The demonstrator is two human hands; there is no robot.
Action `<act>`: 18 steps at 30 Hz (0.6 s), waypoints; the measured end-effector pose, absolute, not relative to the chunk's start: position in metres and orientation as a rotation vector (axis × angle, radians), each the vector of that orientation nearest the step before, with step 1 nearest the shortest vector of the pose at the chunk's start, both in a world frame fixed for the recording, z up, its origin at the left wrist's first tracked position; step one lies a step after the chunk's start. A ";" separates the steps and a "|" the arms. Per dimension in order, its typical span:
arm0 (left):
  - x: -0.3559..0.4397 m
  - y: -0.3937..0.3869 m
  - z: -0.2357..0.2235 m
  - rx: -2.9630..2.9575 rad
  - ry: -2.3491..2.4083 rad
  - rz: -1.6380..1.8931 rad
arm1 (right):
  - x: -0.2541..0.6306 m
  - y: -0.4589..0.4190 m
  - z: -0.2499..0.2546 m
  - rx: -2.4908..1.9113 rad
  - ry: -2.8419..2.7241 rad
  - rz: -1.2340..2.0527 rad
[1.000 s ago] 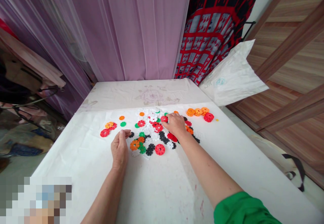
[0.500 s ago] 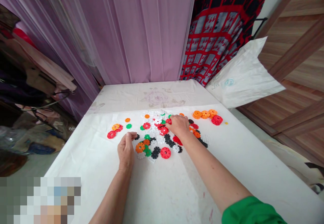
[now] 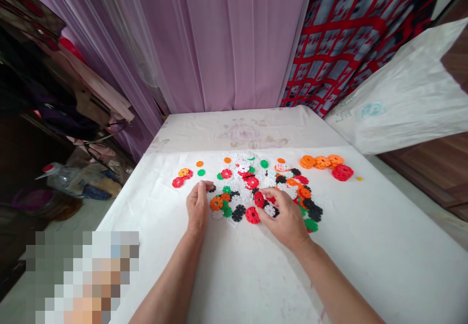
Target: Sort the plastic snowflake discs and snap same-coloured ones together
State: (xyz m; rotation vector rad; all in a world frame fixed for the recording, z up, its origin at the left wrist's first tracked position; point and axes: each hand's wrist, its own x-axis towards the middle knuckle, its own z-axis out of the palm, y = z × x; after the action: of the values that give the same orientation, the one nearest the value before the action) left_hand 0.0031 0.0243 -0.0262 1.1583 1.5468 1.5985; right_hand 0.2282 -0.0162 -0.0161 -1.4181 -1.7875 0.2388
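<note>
Notched plastic flower discs in white, red, black, green and orange lie in a loose heap on the table. My right hand (image 3: 287, 216) pinches a red disc (image 3: 259, 199) between thumb and fingers, at the near side of the heap. Another red disc (image 3: 253, 215) lies just below it. My left hand (image 3: 198, 207) rests at the heap's left edge with its fingers curled together; what they hold, if anything, is hidden. By its fingertips is a small black disc (image 3: 212, 188). An orange disc (image 3: 216, 203) lies to the right of that hand.
Stacked orange discs (image 3: 322, 162) and a pile of red discs (image 3: 342, 172) sit at the right of the white-covered table (image 3: 241, 270). Some discs (image 3: 178, 182) lie apart at the left. A white bag (image 3: 398, 99) stands beyond the right edge. Purple curtains (image 3: 223, 41) hang behind.
My right hand has drawn back toward me from the heap's middle, with a red disc in its pinch. My left hand keeps its place by the heap. The camera view has shifted.
</note>
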 end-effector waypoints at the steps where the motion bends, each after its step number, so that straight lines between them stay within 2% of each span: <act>1: 0.003 0.025 -0.027 1.162 1.547 1.597 | 0.228 -0.022 -0.019 -1.396 -1.778 0.209; 9: 0.004 0.024 -0.025 1.136 1.587 1.604 | 0.227 -0.031 -0.023 -1.304 -1.916 0.071; 18: 0.007 0.024 -0.021 1.123 1.581 1.607 | 0.224 -0.036 -0.017 -1.391 -2.095 0.041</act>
State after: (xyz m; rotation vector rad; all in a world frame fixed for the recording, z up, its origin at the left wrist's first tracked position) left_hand 0.0068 0.0236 -0.0205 1.1228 1.5813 1.6067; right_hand 0.2239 -0.0363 -0.0169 -1.3912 -2.0954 0.0411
